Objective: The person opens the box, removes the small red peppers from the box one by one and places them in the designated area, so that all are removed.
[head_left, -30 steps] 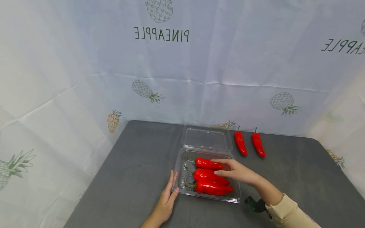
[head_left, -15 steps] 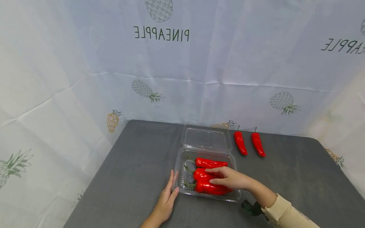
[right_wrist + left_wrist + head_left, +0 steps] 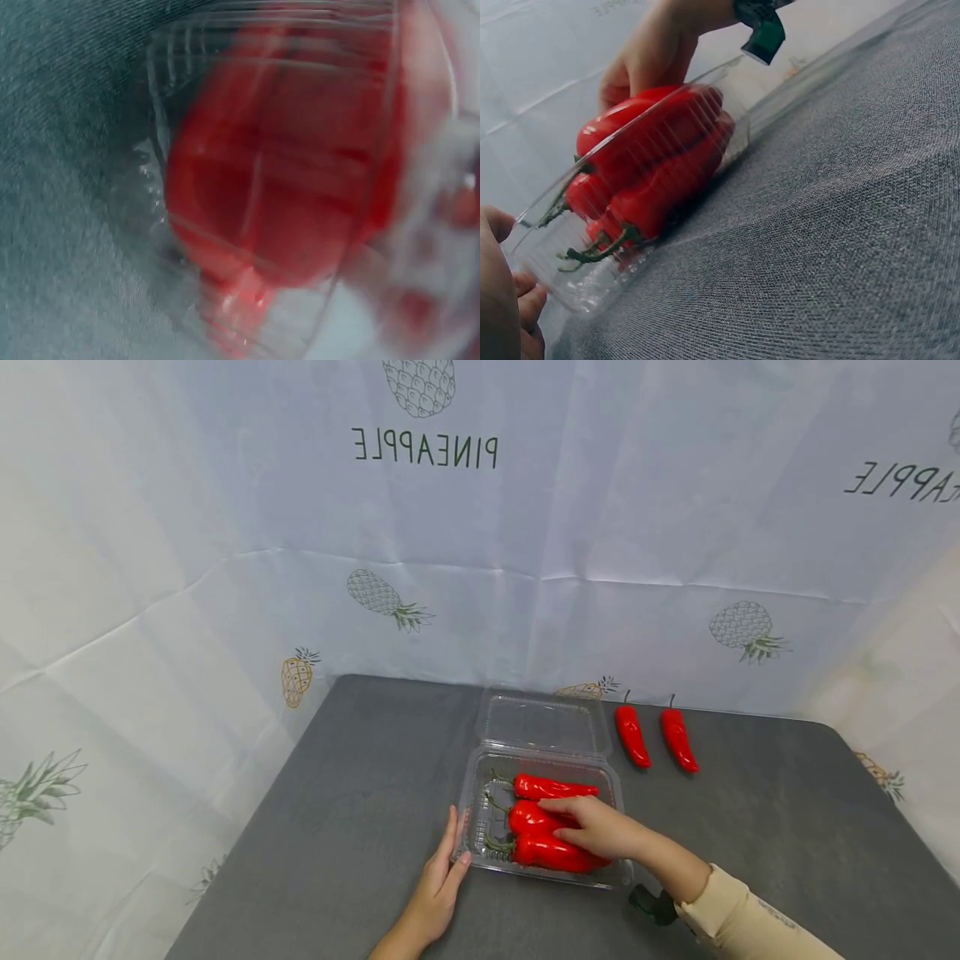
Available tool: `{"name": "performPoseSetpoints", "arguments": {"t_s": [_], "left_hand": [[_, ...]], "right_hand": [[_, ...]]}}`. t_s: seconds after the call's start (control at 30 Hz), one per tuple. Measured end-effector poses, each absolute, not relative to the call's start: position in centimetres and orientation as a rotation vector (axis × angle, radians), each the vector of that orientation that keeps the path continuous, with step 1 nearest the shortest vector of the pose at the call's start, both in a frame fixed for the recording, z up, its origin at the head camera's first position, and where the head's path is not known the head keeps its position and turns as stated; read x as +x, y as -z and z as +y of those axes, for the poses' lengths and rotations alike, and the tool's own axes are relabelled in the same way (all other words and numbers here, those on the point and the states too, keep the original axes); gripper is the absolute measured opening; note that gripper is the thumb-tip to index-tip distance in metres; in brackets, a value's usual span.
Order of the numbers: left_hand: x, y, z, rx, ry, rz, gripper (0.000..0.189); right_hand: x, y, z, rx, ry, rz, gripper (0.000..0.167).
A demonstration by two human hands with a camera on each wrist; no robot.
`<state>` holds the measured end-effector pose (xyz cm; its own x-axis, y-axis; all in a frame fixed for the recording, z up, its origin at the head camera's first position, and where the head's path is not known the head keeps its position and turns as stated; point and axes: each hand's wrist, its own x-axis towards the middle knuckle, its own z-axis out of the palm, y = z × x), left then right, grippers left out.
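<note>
While the left hand (image 3: 429,892) grips the clear container (image 3: 476,810) by its side, the right hand (image 3: 606,829) rests on the red peppers (image 3: 551,852) inside, its grip too hidden to tell; settling them seems underway, likely calling next for gentle pressure.

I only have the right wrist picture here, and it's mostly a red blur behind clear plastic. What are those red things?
Observer: Shiny red peppers; the left wrist view shows green stems on them.

Visitor: Oh! Is anything holding on at the far end from me?

Observer: Yes, the left hand grips the left edge of the clear box that the peppers lie in.

Visitor: Are there any more that I'm missing?

Observer: The head view shows two loose peppers on the gray table, to the right of the open lid.
</note>
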<state>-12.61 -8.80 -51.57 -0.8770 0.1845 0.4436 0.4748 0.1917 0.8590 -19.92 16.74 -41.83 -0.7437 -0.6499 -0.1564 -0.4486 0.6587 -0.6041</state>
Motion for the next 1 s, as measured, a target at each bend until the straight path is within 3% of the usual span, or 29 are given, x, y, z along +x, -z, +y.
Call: {"name": "performPoseSetpoints", "arguments": {"t_s": [0.33,0.8,1.0], "left_hand": [[-12.61,51.57,-8.86,-0.629,1.754,-2.226,0.061],[-12.33,51.52,-8.73,-0.568,1.765,-2.283,0.06],[-12.45,51.45,-8.74,-0.572,1.767,-2.29,0.06]], "right_hand": [[-20.35,41.81,16.51,-0.847,0.731,2.521,0.052],[-20.18,42.25,16.51,-0.876,0.824,2.616,0.037],[-20.17,42.16,16.73,-0.917,0.884,2.635,0.047]]}}
